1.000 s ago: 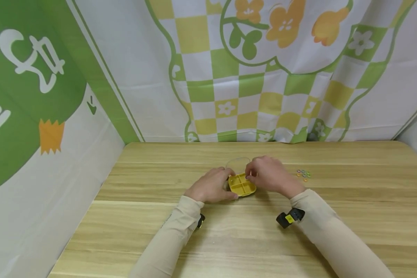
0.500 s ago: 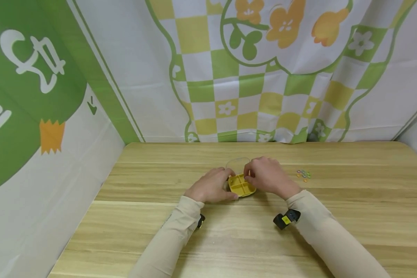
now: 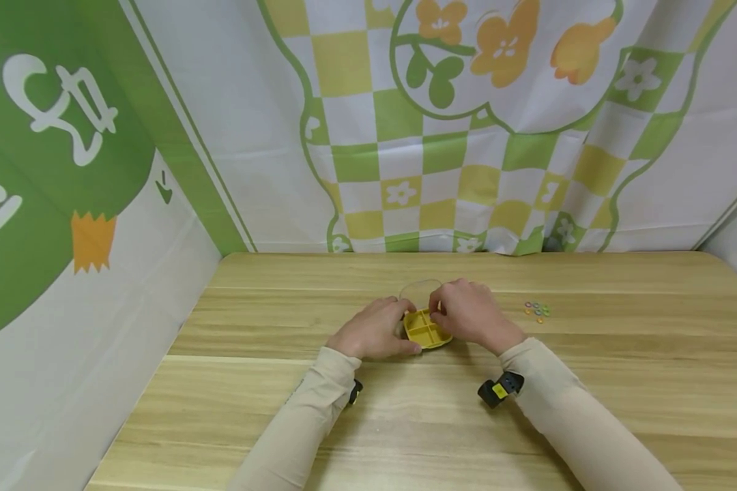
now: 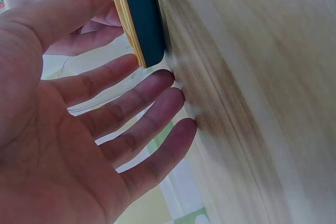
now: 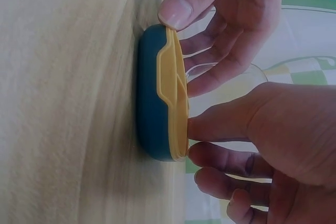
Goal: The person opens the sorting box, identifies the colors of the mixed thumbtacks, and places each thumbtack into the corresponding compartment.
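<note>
Your left hand (image 3: 371,331) pinching the yellow-lined case (image 3: 417,335) by its near and far edges, case on the table (image 3: 399,423) between both hands, your right hand (image 3: 471,315) at its far-right compartment, I cannot tell whether pinching anything, coloured rings (image 3: 546,310) farther right.

A small rounded plastic box (image 5: 149,98), dark teal outside, is resting on the pale wooden table (image 3: 405,429); its yellow four-part tray (image 3: 426,329) is facing upward, and its clear lid (image 3: 420,294) is standing open behind.
</note>
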Demonstrator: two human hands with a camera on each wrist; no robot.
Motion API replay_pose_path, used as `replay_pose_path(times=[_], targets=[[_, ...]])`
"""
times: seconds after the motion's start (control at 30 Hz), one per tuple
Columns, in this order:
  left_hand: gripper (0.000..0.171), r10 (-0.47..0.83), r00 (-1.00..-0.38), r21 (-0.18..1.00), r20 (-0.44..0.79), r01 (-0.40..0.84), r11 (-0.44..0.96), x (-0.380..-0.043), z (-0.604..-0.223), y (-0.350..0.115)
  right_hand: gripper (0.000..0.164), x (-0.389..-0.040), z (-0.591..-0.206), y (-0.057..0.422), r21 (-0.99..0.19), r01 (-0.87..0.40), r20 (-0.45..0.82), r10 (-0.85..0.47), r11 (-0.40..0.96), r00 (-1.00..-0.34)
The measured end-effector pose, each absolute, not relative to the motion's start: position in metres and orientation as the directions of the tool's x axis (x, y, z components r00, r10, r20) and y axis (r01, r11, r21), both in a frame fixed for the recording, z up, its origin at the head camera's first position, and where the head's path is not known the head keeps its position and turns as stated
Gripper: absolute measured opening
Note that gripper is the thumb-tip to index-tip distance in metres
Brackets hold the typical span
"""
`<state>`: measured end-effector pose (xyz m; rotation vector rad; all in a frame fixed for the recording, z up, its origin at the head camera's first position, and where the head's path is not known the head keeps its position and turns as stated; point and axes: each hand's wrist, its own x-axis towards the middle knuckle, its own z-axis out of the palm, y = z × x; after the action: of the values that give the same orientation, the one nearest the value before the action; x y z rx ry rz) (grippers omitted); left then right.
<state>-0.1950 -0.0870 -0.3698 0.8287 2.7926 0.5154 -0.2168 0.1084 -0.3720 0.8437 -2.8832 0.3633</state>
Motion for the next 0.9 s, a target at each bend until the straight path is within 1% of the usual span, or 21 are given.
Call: replay_pose_path(times=[0.57,0.9], targets=[[0.065,0.565,-0.822,0.388,-0.073,0.499,0.775,-0.1960,-0.3707,-0.0867,0.006,-0.2179,-0.3724,0.1041,-0.249,-0.466,0.110,-0.453,0.849,-0.885],[0.065,0.564,-0.823,0.390,-0.074,0.496,0.776,-0.1964,-0.3710,-0.0870,0.006,-0.2190,-0.3733,0.1034,-0.263,-0.462,0.108,-0.450,0.847,-0.886]])
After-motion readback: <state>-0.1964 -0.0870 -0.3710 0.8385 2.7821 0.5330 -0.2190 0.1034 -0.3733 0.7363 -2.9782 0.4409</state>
